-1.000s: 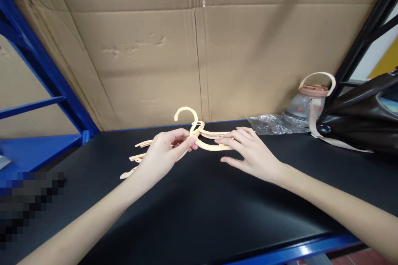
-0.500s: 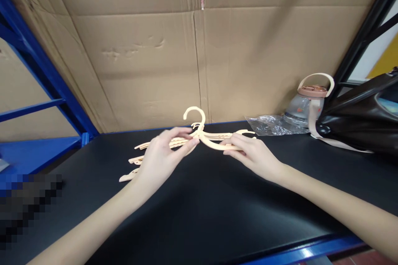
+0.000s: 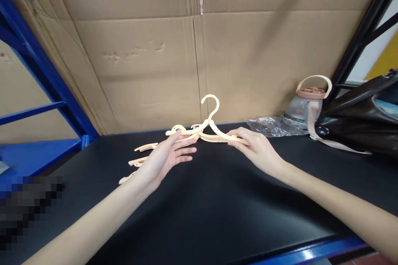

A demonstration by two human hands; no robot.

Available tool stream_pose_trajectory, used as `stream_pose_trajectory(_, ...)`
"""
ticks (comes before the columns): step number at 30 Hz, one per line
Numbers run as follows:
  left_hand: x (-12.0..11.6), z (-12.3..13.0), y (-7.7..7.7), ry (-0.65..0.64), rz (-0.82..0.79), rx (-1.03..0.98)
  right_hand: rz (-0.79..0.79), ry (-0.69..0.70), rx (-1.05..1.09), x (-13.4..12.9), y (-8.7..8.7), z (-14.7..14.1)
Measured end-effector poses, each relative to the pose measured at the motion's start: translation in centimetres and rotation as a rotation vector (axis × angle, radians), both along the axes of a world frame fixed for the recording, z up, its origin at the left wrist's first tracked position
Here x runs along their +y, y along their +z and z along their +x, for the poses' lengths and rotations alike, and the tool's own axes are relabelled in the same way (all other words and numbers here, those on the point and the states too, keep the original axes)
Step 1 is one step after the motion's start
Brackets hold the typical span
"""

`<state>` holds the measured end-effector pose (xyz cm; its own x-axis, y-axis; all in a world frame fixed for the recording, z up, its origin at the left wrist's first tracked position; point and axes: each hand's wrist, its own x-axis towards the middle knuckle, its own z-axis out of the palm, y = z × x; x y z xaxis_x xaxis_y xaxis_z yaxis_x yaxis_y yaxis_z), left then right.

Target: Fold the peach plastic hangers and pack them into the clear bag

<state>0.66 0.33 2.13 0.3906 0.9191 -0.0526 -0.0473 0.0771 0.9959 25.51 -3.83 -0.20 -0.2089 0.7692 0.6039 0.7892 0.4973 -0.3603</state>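
Note:
A cream folding clothes hanger is held up above the black tabletop, its hook upright and both arms spread. My right hand is closed round the end of its right arm. At its left arm, my left hand has the thumb laid over the arm and the index finger along it, while the other fingers stretch out loosely. Behind and below my left hand lie several more cream hangers, of which mainly the left ends show; my hand and wrist hide much of them.
The black tabletop has a blue metal edge. Brown cardboard stands behind it. To the right are a crumpled clear plastic bag, a strapped water bottle and a dark shiny bag. A blue frame rises at the left.
The hanger has risen and shifted right, and its left arm now shows swung out to the left. My left hand has moved from the hanger's middle to that arm, its fingers spreading.

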Motion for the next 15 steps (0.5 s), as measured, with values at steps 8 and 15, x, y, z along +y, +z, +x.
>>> stream_pose_trajectory(8, 0.5, -0.4, 0.7, 0.117, 0.156, -0.035, -0.004, 0.054, -0.16, -0.3, -0.1, -0.1)
stream_pose_trajectory(15, -0.3, 0.2, 1.3, 0.19, 0.178, -0.034, -0.004, 0.118, -0.263, -0.5, -0.1, -0.2)
